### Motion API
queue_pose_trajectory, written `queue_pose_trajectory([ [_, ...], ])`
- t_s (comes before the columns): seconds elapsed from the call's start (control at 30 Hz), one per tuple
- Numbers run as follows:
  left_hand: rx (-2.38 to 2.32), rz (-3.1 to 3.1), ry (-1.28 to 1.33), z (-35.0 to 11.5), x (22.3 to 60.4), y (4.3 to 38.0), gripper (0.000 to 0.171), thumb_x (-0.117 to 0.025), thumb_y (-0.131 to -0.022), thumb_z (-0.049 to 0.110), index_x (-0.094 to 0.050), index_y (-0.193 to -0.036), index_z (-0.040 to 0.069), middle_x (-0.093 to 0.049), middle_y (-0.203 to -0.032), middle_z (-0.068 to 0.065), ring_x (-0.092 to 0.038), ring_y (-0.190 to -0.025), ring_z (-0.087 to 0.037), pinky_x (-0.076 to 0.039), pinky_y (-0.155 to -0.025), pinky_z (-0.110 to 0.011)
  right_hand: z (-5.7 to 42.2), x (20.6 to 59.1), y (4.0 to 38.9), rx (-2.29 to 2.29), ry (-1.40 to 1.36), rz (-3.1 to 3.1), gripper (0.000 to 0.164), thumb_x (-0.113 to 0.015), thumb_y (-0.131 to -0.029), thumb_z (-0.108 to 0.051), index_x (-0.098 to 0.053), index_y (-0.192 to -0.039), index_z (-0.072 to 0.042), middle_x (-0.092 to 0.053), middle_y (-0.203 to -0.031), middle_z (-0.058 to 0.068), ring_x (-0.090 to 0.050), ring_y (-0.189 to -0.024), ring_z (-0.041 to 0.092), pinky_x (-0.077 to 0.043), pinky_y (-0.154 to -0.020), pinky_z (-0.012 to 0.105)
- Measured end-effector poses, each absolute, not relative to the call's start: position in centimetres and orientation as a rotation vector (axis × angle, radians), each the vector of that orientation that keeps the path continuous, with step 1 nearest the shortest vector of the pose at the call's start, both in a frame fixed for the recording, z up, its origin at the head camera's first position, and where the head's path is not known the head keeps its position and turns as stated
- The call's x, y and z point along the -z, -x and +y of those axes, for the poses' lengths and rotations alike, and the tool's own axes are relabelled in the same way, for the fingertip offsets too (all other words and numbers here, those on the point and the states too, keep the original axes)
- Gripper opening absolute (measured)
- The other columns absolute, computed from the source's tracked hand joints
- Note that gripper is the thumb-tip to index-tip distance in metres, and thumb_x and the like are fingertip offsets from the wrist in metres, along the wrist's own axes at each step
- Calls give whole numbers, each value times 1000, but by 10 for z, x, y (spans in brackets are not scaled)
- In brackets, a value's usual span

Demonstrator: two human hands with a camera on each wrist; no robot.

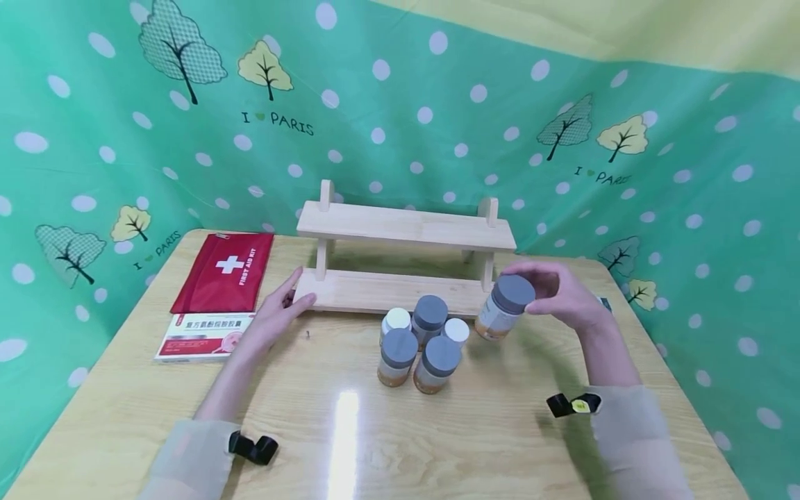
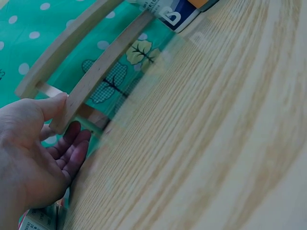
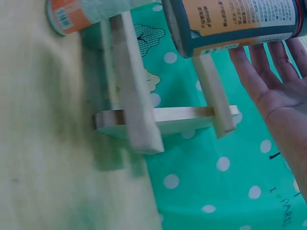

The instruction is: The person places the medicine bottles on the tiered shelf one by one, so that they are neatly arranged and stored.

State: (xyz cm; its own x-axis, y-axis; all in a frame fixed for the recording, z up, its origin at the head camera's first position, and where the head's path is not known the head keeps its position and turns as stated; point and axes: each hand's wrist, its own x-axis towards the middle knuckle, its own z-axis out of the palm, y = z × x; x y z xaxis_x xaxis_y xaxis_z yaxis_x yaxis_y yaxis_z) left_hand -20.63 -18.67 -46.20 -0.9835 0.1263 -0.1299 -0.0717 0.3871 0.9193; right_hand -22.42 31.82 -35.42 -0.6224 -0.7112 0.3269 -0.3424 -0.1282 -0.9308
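A two-tier shelf point(image 1: 387, 290) of pale wood stands at the back of the table. My left hand point(image 1: 275, 316) holds the left end of its lower board, thumb on top and fingers curled at the end, as the left wrist view point(image 2: 33, 153) also gives. In my right hand point(image 1: 565, 295) is a grey-lidded pill bottle point(image 1: 496, 319), gripped near the lid, tilted and lifted in front of the shelf's right end. Its orange and white printed label point(image 3: 235, 17) faces the right wrist camera. Left of it, grey-lidded bottles point(image 1: 398, 355) and white-capped bottles point(image 1: 456, 331) stand close together.
At the left lie a red first aid pouch point(image 1: 225, 274) and a white and red medicine box point(image 1: 203, 338). A green dotted cloth point(image 1: 425, 153) hangs behind the wooden table point(image 1: 500, 444). Something small and dark shows past my right wrist.
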Motion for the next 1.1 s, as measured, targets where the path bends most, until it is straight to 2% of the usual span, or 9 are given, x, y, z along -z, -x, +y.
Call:
queue_pose_trajectory([
  [0.37,-1708,2418,-51,-186,461,206,85,-61,-102,46,-9,-167,28,-7,-174,-12,-5,-161,-39,-14,-129,-56,287,305,257,2019,922,1991,45,-66,-88,8,-70,-129,-9,-71,-117,0,-64,-104,13,-54,-90,27],
  [0.57,-1668,2438,-55,-187,464,208,86,-59,-102,50,-7,-167,27,-5,-174,-12,-4,-161,-40,-15,-128,-58,262,284,285,2023,832,2024,43,-59,-92,8,-69,-130,-11,-64,-123,3,-58,-109,16,-51,-93,28],
  [0.87,-1656,2450,-46,-188,466,207,86,-59,-102,51,-7,-167,29,-6,-174,-12,-4,-161,-40,-15,-127,-60,210,255,322,1985,741,2081,44,-66,-94,-5,-63,-138,-9,-56,-135,7,-51,-120,22,-48,-97,30],
  [0.97,-1670,2442,-48,-186,465,207,86,-60,-101,50,-8,-167,30,-9,-174,-15,-7,-161,-41,-15,-127,-60,194,249,331,1976,725,2101,46,-66,-94,-7,-62,-139,-9,-57,-136,7,-51,-122,24,-47,-99,32],
  [1.1,-1670,2439,-34,-186,464,205,86,-61,-101,51,-8,-166,31,-25,-167,-25,-24,-155,-42,-22,-125,-60,170,246,341,1981,722,2104,47,-68,-92,-8,-63,-139,-10,-57,-137,7,-52,-125,24,-46,-103,36],
])
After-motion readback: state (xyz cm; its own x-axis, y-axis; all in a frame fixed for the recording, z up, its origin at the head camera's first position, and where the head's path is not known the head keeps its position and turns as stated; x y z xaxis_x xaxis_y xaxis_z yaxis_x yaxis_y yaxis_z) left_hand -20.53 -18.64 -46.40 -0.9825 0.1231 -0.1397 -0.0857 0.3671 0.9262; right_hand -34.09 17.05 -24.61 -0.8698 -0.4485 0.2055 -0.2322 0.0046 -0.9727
